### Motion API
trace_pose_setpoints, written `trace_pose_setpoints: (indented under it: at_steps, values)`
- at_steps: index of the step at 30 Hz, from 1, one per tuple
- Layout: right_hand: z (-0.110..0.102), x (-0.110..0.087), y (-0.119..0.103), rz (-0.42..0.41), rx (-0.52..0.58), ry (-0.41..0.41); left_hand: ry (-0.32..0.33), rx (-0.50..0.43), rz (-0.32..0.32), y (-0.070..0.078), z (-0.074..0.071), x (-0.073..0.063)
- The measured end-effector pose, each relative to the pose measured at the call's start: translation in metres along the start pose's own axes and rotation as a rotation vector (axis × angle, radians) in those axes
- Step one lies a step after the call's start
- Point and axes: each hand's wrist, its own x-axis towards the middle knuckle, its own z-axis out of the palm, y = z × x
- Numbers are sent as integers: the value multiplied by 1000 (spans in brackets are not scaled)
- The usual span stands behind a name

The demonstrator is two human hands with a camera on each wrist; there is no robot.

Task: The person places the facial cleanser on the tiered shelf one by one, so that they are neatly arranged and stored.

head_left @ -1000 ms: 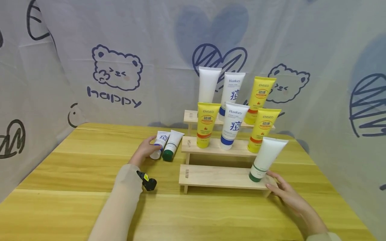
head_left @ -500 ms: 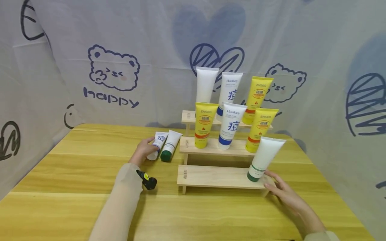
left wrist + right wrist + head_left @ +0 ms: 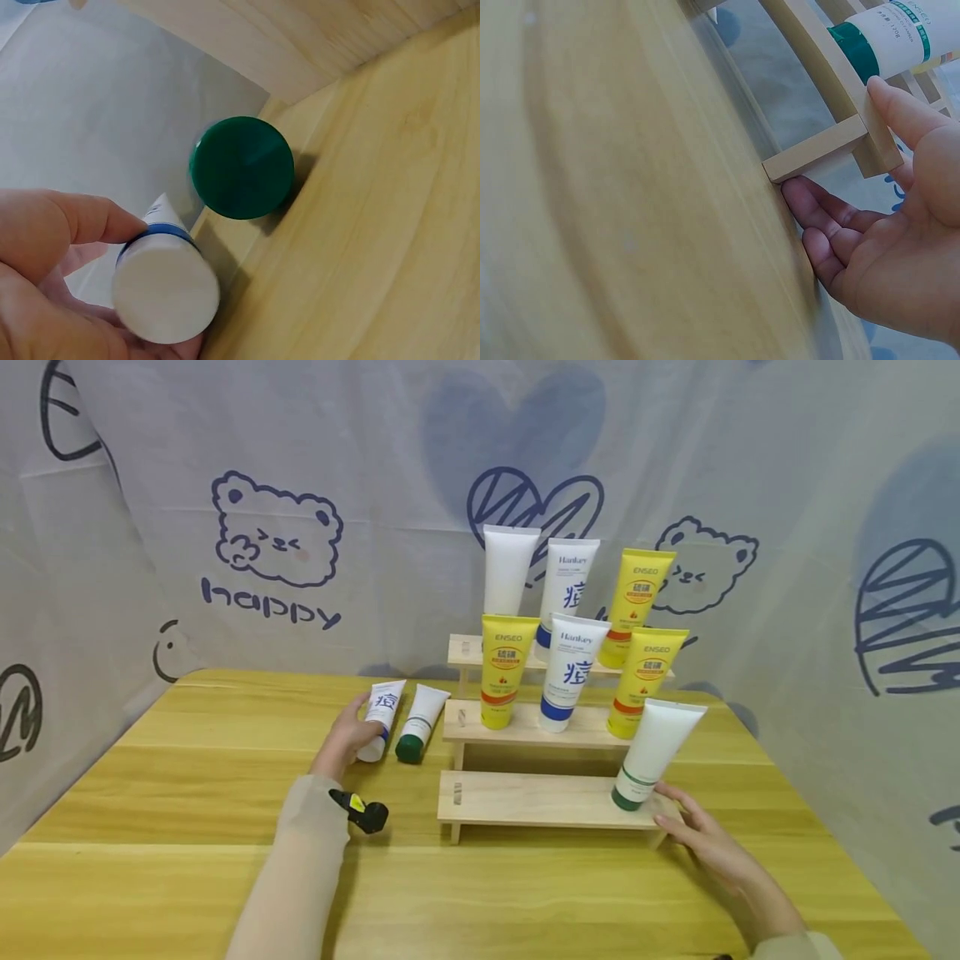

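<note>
My left hand grips a white tube with a blue band and white cap, thumb on one side and fingers on the other. Just right of it, a white tube with a green cap lies on the table; the left wrist view shows its green cap end-on. At the lowest step of the wooden display stand, my right hand holds the right end. Its thumb touches the shelf edge and its curled fingers lie by the stand's leg. Beside that thumb stands another green-capped white tube.
On the middle step stand two yellow tubes, the left one and the right one, with a blue-banded white tube between them. Several more tubes stand on the top step. A printed cloth hangs behind the table.
The blue-banded tube in my left hand has shifted left, widening the gap to the green-capped tube lying beside it. My right hand stays at the stand's end. The head view has turned slightly right.
</note>
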Motion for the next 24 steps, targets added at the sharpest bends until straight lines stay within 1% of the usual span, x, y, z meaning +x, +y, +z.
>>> trace_pose_setpoints:
  at_steps: [4,7,9,13,17,21,24]
  values:
    - [0,0,0,-1,0,-3,-13,-76,-25,-1,-3,-1]
    - [-1,0,1,5,-1,-4,-22,-122,-29,0,-5,-3]
    - [-1,0,0,11,-3,-4,-16,-150,-10,1,-6,-5]
    - [-1,0,0,16,-7,-6,6,-218,49,5,-6,-10]
    - [-1,0,-2,22,13,-14,-1,-259,89,12,-7,-19]
    - [-1,0,-3,31,37,-24,-22,-220,138,20,-7,-27]
    - [-1,0,-3,33,34,-23,-65,-185,192,25,-8,-32]
